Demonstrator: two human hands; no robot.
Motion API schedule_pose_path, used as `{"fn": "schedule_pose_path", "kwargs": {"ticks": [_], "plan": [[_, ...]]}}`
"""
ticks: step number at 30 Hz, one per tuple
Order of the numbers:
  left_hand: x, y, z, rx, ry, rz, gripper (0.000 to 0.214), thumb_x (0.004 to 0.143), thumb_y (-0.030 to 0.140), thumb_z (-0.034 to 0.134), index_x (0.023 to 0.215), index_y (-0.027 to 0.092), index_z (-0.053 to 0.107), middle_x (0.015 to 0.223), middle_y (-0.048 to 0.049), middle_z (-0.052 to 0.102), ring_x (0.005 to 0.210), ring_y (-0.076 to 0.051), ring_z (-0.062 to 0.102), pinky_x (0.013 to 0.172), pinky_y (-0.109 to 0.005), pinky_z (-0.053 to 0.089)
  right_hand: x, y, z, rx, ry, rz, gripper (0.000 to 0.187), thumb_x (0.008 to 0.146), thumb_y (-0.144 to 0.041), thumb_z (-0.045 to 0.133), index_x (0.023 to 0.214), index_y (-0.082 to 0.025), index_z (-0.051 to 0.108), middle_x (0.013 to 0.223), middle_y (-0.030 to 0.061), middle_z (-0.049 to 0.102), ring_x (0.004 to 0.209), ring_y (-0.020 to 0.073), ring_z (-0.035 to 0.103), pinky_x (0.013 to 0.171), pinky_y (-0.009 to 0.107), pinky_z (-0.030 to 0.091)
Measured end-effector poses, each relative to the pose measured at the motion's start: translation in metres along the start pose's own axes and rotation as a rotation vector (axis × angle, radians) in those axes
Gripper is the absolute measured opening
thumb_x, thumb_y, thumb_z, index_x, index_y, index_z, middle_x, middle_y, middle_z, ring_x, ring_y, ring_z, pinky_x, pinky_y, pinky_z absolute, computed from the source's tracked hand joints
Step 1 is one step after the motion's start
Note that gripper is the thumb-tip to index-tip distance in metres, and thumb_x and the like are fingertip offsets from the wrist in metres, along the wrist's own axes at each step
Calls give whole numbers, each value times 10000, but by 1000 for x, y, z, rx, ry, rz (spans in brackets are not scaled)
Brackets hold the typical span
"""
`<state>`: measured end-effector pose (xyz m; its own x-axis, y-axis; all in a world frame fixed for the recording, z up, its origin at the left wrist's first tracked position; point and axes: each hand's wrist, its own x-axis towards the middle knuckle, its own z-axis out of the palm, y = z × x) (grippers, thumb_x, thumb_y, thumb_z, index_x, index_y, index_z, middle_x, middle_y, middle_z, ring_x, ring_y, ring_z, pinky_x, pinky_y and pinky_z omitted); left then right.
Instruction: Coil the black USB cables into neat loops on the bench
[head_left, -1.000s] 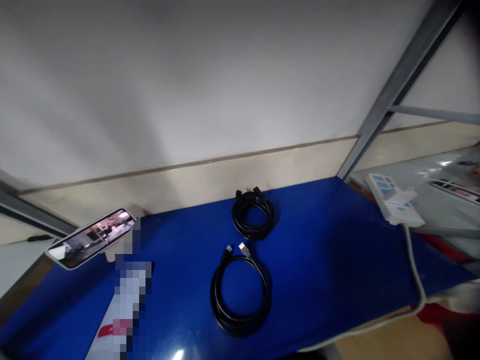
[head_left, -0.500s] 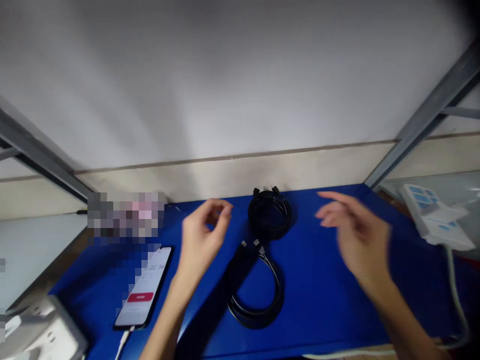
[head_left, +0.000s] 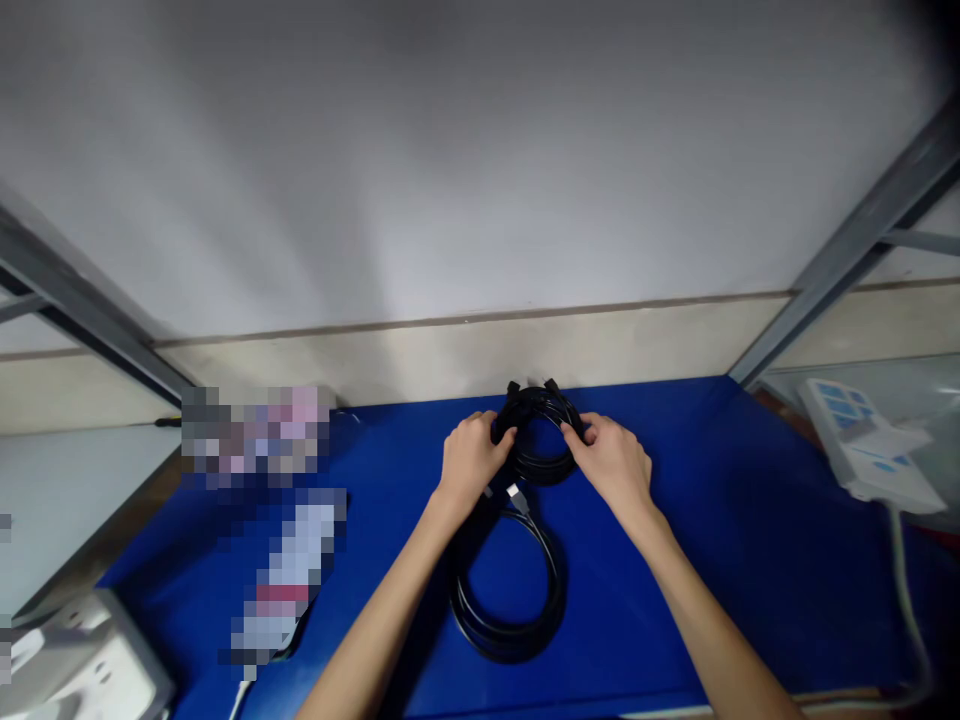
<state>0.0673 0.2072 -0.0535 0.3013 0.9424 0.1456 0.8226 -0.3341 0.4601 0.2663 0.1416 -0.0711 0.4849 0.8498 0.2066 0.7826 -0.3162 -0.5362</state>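
A coiled black cable lies at the back of the blue table, its two dark plugs pointing toward the wall. My left hand grips the left side of this coil between thumb and fingers. On the opposite side my right hand pinches the same coil. Nearer to me rests a second coiled black cable, with a silver-tipped USB plug at its top. Its other plug is mostly hidden beside my left hand.
A blurred-out phone with a white cord lies on the blue table at left. Behind it is a pixelated object. White socket units stand front left; a white box sits right. Grey metal posts flank the wall.
Both hands have come inward from either side and closed on the far coil. Before, they hovered apart from it, holding nothing. The near coil has stayed in place.
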Motion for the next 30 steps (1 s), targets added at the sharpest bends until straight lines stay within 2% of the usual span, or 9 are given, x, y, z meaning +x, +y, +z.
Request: {"fn": "schedule_pose_path", "kwargs": {"ticks": [5, 9, 13, 16, 18, 21, 24, 28, 30], "plan": [[-2, 3, 1, -37, 70, 22, 113, 1012, 270, 659, 971, 194, 732, 1008, -98, 747, 840, -261, 730, 671, -329, 455, -4, -1, 6, 30, 114, -64, 206, 1042, -371, 618, 1068, -227, 763, 1045, 64, 729, 735, 194, 659, 588, 307, 273], [-5, 5, -4, -124, 171, 55, 89, 1017, 201, 620, 958, 201, 687, 972, -69, 723, 792, -222, 683, 679, -318, 417, -7, -6, 5, 127, 181, -175, 262, 1080, -378, 534, 1098, -193, 719, 1070, 103, 730, 788, 231, 682, 611, 322, 363], [-18, 10, -22, -228, 273, 96, 143, 1054, 215, 560, 944, 206, 650, 914, -51, 706, 754, -202, 633, 690, -312, 408, -13, -17, -6, 260, 228, -306, 314, 1119, -390, 443, 1140, -179, 673, 1063, 137, 729, 904, 274, 716, 731, 369, 509], [-39, 18, -42, -283, 350, 96, 151, 1090, 251, 506, 1019, 212, 634, 936, -48, 697, 755, -198, 609, 693, -306, 407, -24, -31, -20, 350, 264, -357, 273, 1127, -395, 466, 1160, -203, 658, 1050, 113, 732, 919, 256, 728, 788, 369, 555], [-56, 24, -52, -293, 392, 75, 180, 1099, 259, 483, 972, 219, 604, 895, -36, 656, 753, -199, 588, 698, -306, 401, -36, -41, -28, 403, 287, -370, 252, 1128, -390, 485, 1175, -211, 656, 1063, 102, 734, 920, 238, 733, 806, 358, 570], [-82, 27, -56, -356, 448, -35, 209, 1089, 280, 509, 889, 235, 550, 838, -21, 608, 715, -199, 565, 678, -308, 372, -57, -54, -32, 490, 287, -351, 227, 1121, -380, 519, 1179, -217, 666, 1058, 89, 742, 913, 228, 742, 815, 349, 584], [-102, 23, -51, -489, 468, -208, 194, 1081, 338, 544, 908, 251, 536, 776, -6, 625, 658, -205, 579, 653, -310, 364, -77, -63, -27, 530, 204, -340, 217, 1123, -371, 512, 1191, -221, 653, 1036, 83, 767, 899, 227, 767, 790, 337, 606], [-118, 11, -50, -548, 520, -359, 189, 1054, 369, 579, 903, 264, 537, 747, -22, 675, 646, -232, 622, 645, -316, 369, -88, -79, -18, 557, 56, -449, 228, 1152, -336, 424, 1258, -202, 574, 850, 40, 756, 683, 191, 760, 602, 274, 597], [-122, 6, -54, -496, 531, -426, 200, 1022, 407, 640, 911, 268, 550, 687, -13, 664, 608, -238, 609, 621, -315, 348, -84, -90, -16, 542, 91, -546, 235, 1157, -321, 412, 1291, -180, 543, 878, 75, 774, 678, 205, 776, 577, 284, 606]]}}
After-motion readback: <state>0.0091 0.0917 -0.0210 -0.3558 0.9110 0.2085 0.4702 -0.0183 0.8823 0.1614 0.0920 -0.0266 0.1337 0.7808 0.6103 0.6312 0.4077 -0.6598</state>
